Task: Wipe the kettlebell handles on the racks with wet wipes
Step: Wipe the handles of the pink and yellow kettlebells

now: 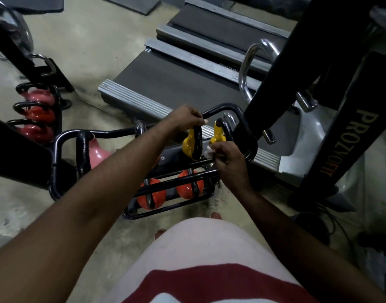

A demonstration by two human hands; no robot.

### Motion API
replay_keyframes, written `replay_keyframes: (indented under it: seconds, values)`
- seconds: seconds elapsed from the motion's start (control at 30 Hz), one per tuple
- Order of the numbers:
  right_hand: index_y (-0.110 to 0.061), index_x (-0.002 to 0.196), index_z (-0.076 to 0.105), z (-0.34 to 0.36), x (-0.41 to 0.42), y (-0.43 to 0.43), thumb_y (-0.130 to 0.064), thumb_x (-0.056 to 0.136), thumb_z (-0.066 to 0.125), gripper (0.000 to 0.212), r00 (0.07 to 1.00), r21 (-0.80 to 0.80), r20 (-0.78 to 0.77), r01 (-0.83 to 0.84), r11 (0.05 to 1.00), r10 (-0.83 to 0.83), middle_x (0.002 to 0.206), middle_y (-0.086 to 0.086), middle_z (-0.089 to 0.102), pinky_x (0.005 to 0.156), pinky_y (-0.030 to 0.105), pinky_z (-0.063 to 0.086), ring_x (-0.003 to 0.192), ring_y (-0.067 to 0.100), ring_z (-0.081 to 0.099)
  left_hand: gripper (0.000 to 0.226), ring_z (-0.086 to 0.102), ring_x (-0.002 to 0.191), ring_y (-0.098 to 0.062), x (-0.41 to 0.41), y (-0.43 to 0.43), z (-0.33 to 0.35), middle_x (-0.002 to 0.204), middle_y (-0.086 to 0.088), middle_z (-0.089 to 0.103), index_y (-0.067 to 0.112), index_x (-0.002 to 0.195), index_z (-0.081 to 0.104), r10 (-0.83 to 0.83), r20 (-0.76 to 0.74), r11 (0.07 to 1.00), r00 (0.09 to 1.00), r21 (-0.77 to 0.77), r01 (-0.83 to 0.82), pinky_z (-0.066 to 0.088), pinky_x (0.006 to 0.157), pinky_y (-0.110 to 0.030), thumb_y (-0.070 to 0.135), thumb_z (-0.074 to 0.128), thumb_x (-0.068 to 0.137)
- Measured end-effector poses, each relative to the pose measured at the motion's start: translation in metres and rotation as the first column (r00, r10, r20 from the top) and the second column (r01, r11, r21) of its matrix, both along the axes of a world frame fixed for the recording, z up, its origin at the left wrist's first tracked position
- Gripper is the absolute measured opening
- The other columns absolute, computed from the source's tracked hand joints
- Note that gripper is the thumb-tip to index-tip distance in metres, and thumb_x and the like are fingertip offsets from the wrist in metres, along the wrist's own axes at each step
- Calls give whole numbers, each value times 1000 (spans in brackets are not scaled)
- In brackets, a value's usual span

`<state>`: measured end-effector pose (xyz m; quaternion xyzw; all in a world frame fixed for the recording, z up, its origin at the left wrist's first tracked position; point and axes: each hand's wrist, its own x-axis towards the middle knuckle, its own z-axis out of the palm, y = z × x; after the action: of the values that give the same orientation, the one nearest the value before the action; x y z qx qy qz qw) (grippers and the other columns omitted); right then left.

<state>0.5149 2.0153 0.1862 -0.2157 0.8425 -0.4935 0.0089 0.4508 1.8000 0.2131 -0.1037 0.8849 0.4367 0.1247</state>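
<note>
A black tubular rack [63,136] holds kettlebells on two tiers. On the upper tier stand two yellow kettlebells with black handles, the left one [188,144] and the right one [217,133]. My left hand [187,119] grips the top of the left yellow kettlebell's handle. My right hand [226,158] pinches a white wet wipe [209,150] low down between the two yellow kettlebells. A pink kettlebell [98,153] sits at the rack's left. Two orange kettlebells, one [152,196] on the left and one [189,188] on the right, sit on the lower tier.
A second rack [58,110] at the far left holds pink and red kettlebells. Treadmill decks [165,77] lie behind the rack. A black machine upright marked PROZVOFIT [345,145] stands at the right, with chrome handles [246,68] beside it. Cables lie on the floor at the lower right.
</note>
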Motion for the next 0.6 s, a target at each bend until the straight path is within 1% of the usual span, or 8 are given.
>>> replay_keyframes:
  seconds: [0.1,0.17,0.23,0.3,0.33,0.43,0.53,0.6]
  values:
    - [-12,101,68,7,-6,11,-4,87,69,16,998,20,-55,44,999,-43,103,1,59,83,11,43,94,-1,57,31,67,97,-18,0,5,4,108,-2,72,19,111,72,-10,-67,982,998,-189,-3,53,83,-29,40,69,89]
    - [-12,102,67,10,-12,22,-5,86,70,18,989,51,-121,89,995,-83,104,2,60,82,9,41,95,3,56,31,65,104,-18,-2,13,7,114,-1,70,20,115,71,-19,-141,975,990,-221,-13,48,82,-26,38,68,89]
    - [-10,105,67,14,-21,32,-6,86,70,20,976,90,-183,137,986,-119,106,5,61,81,6,39,97,8,57,33,63,108,-15,-5,24,11,117,1,70,21,117,71,-45,-186,980,982,-197,7,43,82,-22,39,68,90]
    - [-9,107,67,18,-32,38,-8,87,69,21,968,136,-217,162,977,-130,107,7,64,80,7,37,97,12,58,34,64,107,-15,-9,37,12,116,1,71,20,118,71,-96,-217,979,971,-199,53,45,83,-22,40,67,90]
    - [-9,110,66,20,-36,40,-10,88,67,22,968,180,-222,157,971,-115,108,7,65,79,11,38,98,16,59,35,65,106,-16,-11,44,12,115,1,72,22,118,70,-114,-235,974,965,-217,62,49,85,-24,42,67,90]
    - [-15,118,66,19,-46,46,-13,91,59,27,974,348,-224,57,936,24,111,7,64,77,28,44,100,25,62,38,67,103,-18,-18,61,10,113,3,72,27,114,71,-130,-264,954,956,-295,48,54,88,-35,51,66,85]
    - [-14,115,70,20,-38,54,-9,83,64,33,950,488,-240,-59,871,199,114,10,64,71,23,41,101,25,62,31,69,84,-18,-23,70,8,93,4,75,25,96,76,-188,-223,934,957,-341,104,57,76,-35,52,71,81]
    - [-7,109,71,14,-28,61,-4,80,69,30,905,564,-293,-96,820,308,113,15,64,74,21,45,100,24,61,30,68,78,-16,-26,70,5,86,6,74,25,89,77,-187,-203,934,961,-340,110,57,72,-33,52,75,77]
